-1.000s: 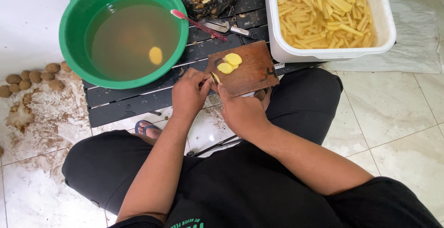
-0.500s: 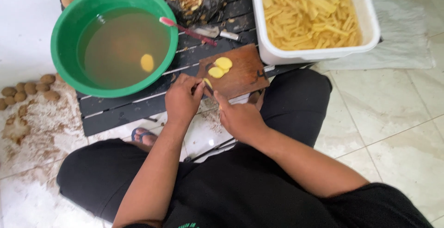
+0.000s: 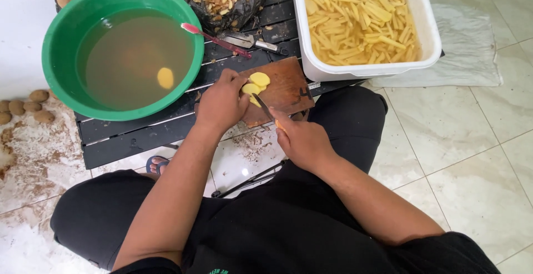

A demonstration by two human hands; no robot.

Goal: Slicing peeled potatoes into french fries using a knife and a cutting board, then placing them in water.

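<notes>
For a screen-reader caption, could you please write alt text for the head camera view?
Seen from above, a seated person slices potato on a small wooden board: the left hand steadies the slices, the right hand holds a knife. Beyond the board, a black slatted table holds a green basin of cloudy water and a white tub of cut potato sticks.

A green basin point(image 3: 61, 41) with cloudy water holds one peeled potato point(image 3: 165, 78); a toothbrush point(image 3: 214, 39) lies on its rim. A white tub point(image 3: 427, 35) holds potato sticks point(image 3: 355, 13). Unpeeled potatoes point(image 3: 25, 107) lie on the floor.

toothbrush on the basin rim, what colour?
The toothbrush is red with a pale bristle head; head view shows it.
</notes>
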